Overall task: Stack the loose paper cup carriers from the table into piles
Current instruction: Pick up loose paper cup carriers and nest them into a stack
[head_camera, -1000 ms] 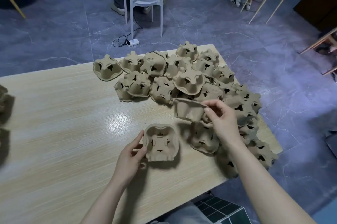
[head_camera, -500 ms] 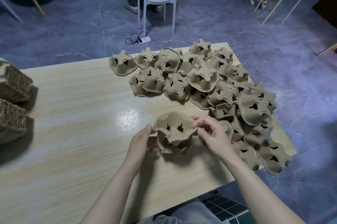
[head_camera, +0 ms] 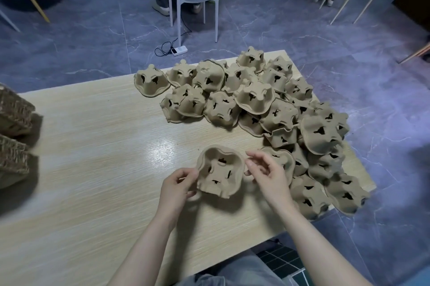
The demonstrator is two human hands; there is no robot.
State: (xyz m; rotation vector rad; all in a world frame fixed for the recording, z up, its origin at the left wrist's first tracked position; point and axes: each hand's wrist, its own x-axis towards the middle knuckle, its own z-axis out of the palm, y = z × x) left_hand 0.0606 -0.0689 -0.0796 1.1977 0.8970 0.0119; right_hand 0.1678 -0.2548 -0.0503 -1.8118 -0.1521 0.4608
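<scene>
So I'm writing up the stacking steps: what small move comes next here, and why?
Probably the right hand reaches to the heap for another carrier. It is open and empty beside the stack, which the left hand pinches at its edge, and many carriers lie loose.

Light wood-grain table [head_camera: 93,146]: loose heap of brown paper cup carriers [head_camera: 256,104] covering right end; woven baskets [head_camera: 14,136] at left edge.

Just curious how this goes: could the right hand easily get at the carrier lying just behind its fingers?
Probably yes. The right hand is open and empty, and that carrier lies right behind its fingers at the heap's near edge, with nothing visibly on top of it.
</scene>
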